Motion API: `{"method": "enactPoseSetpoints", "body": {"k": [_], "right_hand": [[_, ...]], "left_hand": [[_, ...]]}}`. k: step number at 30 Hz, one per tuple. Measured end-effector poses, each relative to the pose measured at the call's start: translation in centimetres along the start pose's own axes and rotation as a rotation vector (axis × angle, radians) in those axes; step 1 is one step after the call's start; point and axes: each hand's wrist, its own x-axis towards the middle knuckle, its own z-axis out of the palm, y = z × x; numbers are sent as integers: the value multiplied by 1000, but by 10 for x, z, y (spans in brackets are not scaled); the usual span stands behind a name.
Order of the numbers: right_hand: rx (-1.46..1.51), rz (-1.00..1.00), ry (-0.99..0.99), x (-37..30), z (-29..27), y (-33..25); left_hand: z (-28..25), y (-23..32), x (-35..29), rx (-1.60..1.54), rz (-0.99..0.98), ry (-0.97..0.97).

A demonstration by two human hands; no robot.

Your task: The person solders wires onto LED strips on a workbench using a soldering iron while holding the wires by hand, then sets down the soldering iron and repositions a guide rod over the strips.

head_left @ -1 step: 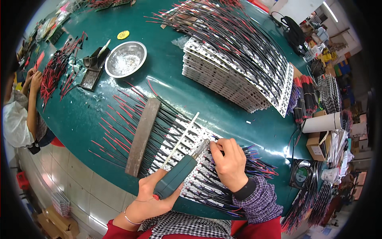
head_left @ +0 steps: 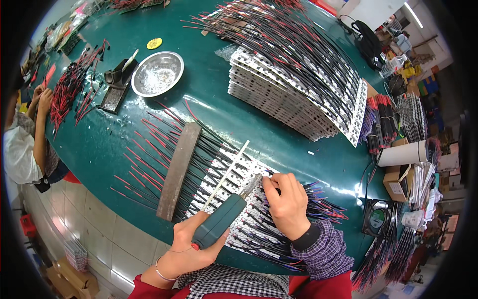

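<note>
At upper left, a metal bowl [head_left: 174,65] sits on the green tabletop [head_left: 209,102]. Left of centre, a brown bar [head_left: 180,172] lies across wires [head_left: 195,187]. At lower centre, the left hand [head_left: 195,247] wraps its grip around a green-handled soldering tool [head_left: 219,222], angled over the white board [head_left: 246,234] mid-frame. Rightward, the right hand [head_left: 289,204] bends beside the tool (whether its grip holds a wire cannot be told).

Left hand [head_left: 193,244]: palm hidden beneath the green-handled tool [head_left: 219,221]
Right hand [head_left: 289,202]: any pinched item too small to tell
White board [head_left: 242,231]: partly hidden under wires [head_left: 318,202] and the right hand
Brown bar [head_left: 179,172]: hides the wires beneath it
Co-worker [head_left: 25,149]: cut off at the left rim
Red sleeves [head_left: 328,286]: cut off below
</note>
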Motion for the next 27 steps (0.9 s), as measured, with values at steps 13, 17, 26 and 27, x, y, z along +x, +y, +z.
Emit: {"method": "enactPoseSetpoints", "body": {"k": [13,17,26,27], "right_hand": [[51,32,-8,-2,-1,-1],[55,24,-1,-2,-1,0],[34,-3,-2,-3,0,-2],[27,-7,-5,-3,-1,-2]], "left_hand": [[-4,-3,-4,11,111,51],[-2,0,-3,-25,58,29],[0,-3,0,30,41,-26],[-1,-2,1,30,40,-28]]}}
